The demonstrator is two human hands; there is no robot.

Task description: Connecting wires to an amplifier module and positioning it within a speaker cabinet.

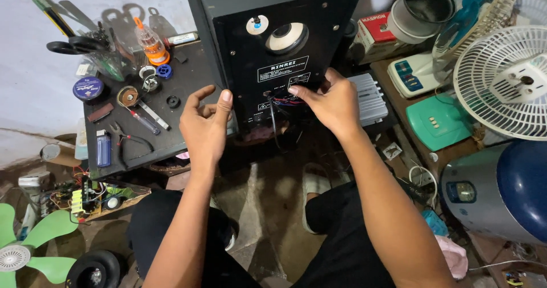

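A tall black speaker cabinet stands in front of me with its back panel facing me. Red, blue and black wires hang from the panel's lower part. My right hand pinches at these wires where they meet the panel. My left hand rests against the cabinet's lower left edge, thumb on the panel, fingers loosely curled, holding nothing. My knees in black trousers sit below the cabinet.
A dark low table at left carries scissors, a solder spool, a blue lighter and small tools. A circuit board and green fan blade lie on the floor. White fan grille and blue cooker stand at right.
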